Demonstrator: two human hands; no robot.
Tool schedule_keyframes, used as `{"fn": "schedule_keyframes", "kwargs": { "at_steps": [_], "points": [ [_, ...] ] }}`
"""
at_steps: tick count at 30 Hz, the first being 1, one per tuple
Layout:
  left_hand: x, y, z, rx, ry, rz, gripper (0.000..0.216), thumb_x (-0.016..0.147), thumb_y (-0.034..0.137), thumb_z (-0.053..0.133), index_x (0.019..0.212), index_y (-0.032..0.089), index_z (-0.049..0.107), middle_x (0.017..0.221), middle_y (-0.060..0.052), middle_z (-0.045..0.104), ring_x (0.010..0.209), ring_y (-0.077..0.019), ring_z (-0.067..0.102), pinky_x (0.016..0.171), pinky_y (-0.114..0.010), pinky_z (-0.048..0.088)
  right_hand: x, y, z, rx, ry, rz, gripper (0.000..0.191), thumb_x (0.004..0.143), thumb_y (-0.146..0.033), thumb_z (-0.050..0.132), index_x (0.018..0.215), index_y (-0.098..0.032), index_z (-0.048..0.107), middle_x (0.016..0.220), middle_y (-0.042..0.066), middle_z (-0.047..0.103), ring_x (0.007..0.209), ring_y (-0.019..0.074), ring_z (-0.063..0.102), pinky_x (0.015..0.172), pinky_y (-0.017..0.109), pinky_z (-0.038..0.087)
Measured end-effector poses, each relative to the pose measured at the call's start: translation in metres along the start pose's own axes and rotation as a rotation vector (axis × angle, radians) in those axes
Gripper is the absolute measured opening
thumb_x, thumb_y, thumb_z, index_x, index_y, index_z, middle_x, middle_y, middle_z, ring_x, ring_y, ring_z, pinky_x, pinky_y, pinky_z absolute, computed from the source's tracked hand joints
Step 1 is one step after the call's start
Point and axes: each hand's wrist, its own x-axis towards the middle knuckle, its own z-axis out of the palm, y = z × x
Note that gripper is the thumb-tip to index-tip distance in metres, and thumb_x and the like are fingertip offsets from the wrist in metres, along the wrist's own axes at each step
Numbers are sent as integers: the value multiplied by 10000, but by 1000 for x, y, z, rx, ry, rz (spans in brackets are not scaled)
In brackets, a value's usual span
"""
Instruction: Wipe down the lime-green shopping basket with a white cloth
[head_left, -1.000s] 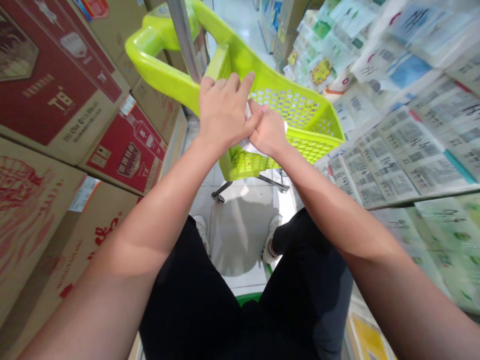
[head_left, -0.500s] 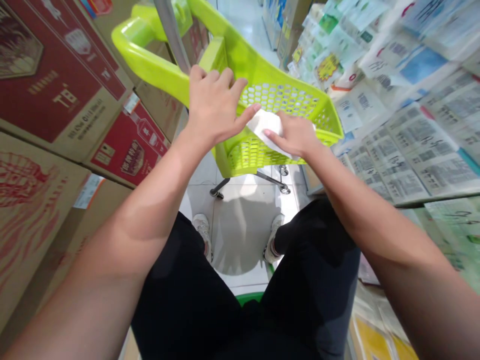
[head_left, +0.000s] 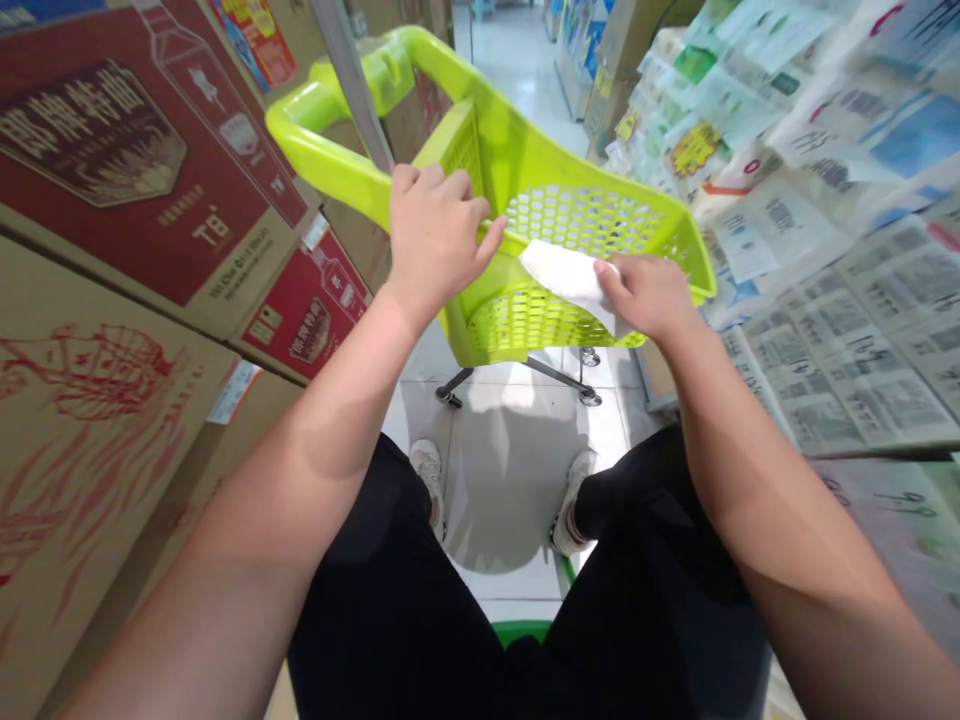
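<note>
In the head view a lime-green shopping cart stands crosswise in front of me. My left hand is closed over the near upper rim of the cart, its fingers curled over the edge and its thumb pointing right. My right hand grips a folded white cloth along the same rim, farther right. Thumb on top, the right hand has its other fingers mostly hidden behind the cloth and rim. The cloth lies over the rim, its loose end reaching toward my left hand. I cannot tell whether it is paper or fabric.
Stacked cardboard cartons rise close on the left. Packaged goods with price signs fill the right side. A grey pole stands by the cart's handle end. Below are the cart's wheels and part of something green under me.
My right hand has slid right along the rim with the cloth, away from my left hand. The left hand keeps its place on the cart. The whole view has shifted slightly.
</note>
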Motion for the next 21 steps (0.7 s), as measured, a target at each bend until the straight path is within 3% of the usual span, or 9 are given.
{"fn": "schedule_keyframes", "kwargs": {
  "at_steps": [3,6,9,13,17,21],
  "points": [
    [-1,8,-10,94,-135,-78,566,938,715,398,1271,489,796,1105,-103,793,1298,-470,525,982,-603,245,3,-10,7,-15,61,-84,754,1125,-702,156,1137,-188,707,1113,209,779,1046,373,682,932,495,482],
    [1,12,-13,108,-195,-103,604,982,715,333,1352,462,738,1101,-60,797,1325,-410,495,1003,-571,211,13,-43,15,19,100,-148,707,1157,-598,114,1325,-168,649,1254,213,749,1144,372,667,995,496,472],
    [2,10,-8,104,-178,-98,607,1028,695,279,1343,435,727,1107,-49,782,1303,-378,500,1007,-543,184,30,-82,17,71,120,-174,657,1172,-529,94,1412,-183,598,1337,191,720,1208,362,665,1012,472,478],
    [2,5,-1,118,-84,-56,576,1045,673,296,1281,405,749,1135,-56,753,1171,-362,517,1001,-544,162,52,-116,2,83,8,-104,501,1187,-493,236,1425,-206,572,1298,154,744,1137,354,697,942,450,498],
    [2,-1,2,143,-61,11,493,1044,647,380,1048,365,784,1021,-87,718,1073,-354,479,976,-539,166,63,-113,-12,106,-38,-152,475,1176,-564,327,1393,-243,603,1277,106,770,1093,319,678,919,420,486],
    [2,-3,-1,265,-106,62,492,1084,562,352,898,299,724,954,-108,705,927,-305,438,951,-538,194,59,-80,-10,177,-63,-134,611,1123,-722,350,1038,-221,690,1080,115,782,1025,311,673,889,406,463]
  ]
}}
